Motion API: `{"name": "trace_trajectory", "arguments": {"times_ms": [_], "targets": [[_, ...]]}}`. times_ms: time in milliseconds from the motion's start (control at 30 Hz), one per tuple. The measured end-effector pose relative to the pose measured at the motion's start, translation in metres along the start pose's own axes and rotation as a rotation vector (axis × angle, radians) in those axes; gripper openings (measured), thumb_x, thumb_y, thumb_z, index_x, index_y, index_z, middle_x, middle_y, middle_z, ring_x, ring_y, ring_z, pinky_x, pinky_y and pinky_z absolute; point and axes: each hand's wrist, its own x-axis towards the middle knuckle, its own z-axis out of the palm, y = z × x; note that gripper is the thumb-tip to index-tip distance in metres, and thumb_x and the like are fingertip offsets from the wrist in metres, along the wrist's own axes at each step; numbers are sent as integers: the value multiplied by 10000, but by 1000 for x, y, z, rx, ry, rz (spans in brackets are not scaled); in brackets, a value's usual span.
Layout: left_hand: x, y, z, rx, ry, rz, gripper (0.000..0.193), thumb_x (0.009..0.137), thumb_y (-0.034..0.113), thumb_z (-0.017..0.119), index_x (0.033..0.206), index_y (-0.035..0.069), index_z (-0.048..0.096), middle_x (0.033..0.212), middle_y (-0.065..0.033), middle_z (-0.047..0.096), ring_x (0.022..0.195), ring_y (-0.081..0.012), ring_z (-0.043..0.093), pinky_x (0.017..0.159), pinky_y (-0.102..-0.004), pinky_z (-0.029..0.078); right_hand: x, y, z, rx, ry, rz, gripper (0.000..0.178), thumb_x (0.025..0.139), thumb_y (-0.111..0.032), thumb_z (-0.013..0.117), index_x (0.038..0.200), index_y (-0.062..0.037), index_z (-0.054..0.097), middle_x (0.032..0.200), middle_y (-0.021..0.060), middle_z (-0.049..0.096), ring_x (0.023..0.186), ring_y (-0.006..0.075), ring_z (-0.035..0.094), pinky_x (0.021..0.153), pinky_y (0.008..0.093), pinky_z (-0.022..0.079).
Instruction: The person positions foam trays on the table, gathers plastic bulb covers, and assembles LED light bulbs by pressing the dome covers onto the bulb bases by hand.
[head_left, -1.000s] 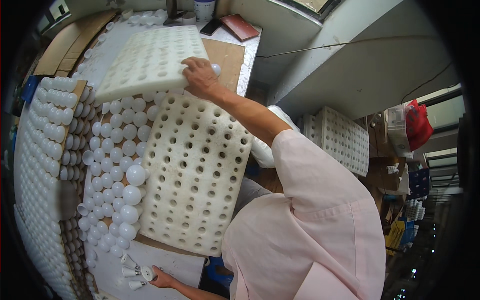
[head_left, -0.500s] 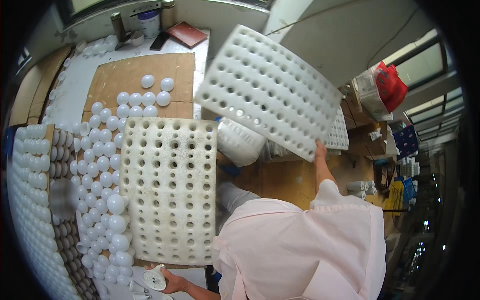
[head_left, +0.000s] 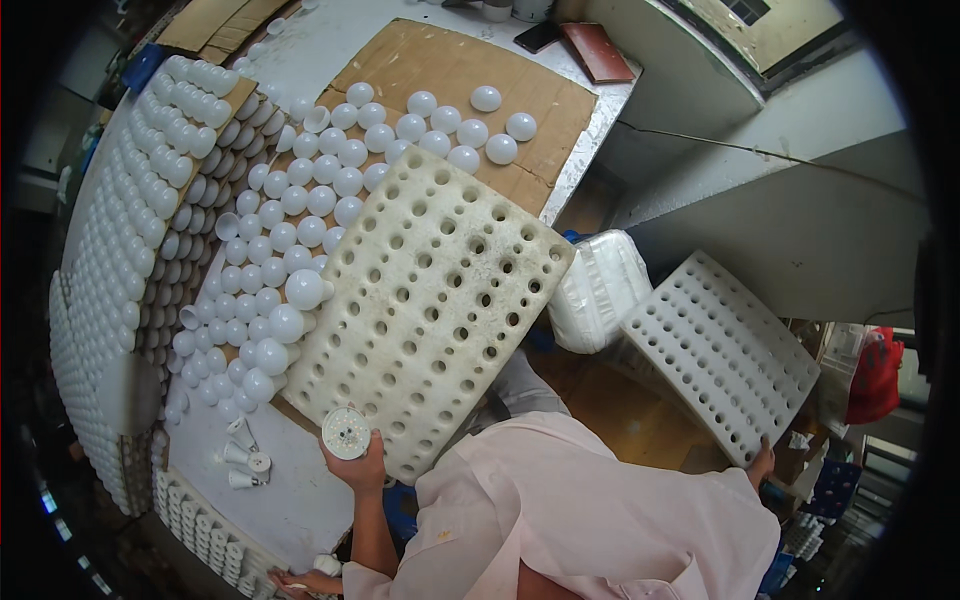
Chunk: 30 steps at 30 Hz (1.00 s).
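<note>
My left hand (head_left: pixel 364 470) is closed round an LED bulb base (head_left: pixel 346 432), its round white board facing up, beside the lower left edge of a perforated foam tray (head_left: pixel 392 322). That off-white tray lies tilted across the table's near edge, with rows of large and small holes. At the right, my right hand (head_left: pixel 764 464) grips the near corner of a whiter perforated foam tray (head_left: pixel 722 352); its fingers are partly hidden. Several white bulbs with domes (head_left: pixel 286 323) stick out along the off-white tray's left edge.
Loose white domes (head_left: pixel 296 200) cover the cardboard sheet (head_left: pixel 470 70). Stacked rows of domes (head_left: pixel 110 300) rise at the left. Several bulb bases (head_left: pixel 242 455) lie on the table. Another person's hand (head_left: pixel 305 583) shows at the bottom left. A plastic-wrapped bundle (head_left: pixel 598 290) sits between the trays.
The view has turned. My right hand has lowered the whiter tray from its raised position toward the right. My left hand has brought the bulb base up beside the off-white tray.
</note>
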Motion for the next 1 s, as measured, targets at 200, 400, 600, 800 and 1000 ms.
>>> {"name": "trace_trajectory", "arguments": {"times_ms": [200,400,600,800,1000], "targets": [[10,-5,71,16,-91,-82,538,725,-60,621,1230,-57,434,1176,-204,599,1014,-252,629,877,-352,498,59,-62,37,-477,401,42,560,784,-310,657,1287,-108,516,1244,163,537,1084,328,558,861,487,454],[6,4,124,-151,-6,-201,543,723,-76,621,1225,-78,416,1143,-203,575,981,-268,642,827,-348,519,12,-182,229,-842,734,-29,588,767,-322,608,1332,-226,475,1381,169,410,1225,387,446,925,553,400],[-21,31,118,-53,58,-107,530,727,-82,581,1236,-80,433,1179,-232,585,1010,-272,629,854,-365,513,-81,-262,423,-869,-65,-297,651,728,-351,670,1337,-210,484,1369,164,424,1298,369,363,1019,563,341],[-66,31,90,-79,349,-107,547,726,-58,571,1253,-91,428,1183,-247,579,1017,-281,628,862,-372,509,-201,-348,570,-124,-330,-1330,517,744,-129,719,1220,-52,533,1225,189,514,1185,367,467,1025,417,374],[-102,29,56,-391,435,-318,532,758,13,554,1266,-85,429,1186,-232,591,955,-258,645,781,-333,518,-412,-466,619,-134,-923,-1628,580,762,-131,703,1294,-103,474,1254,180,503,970,337,608,849,408,507]]}}
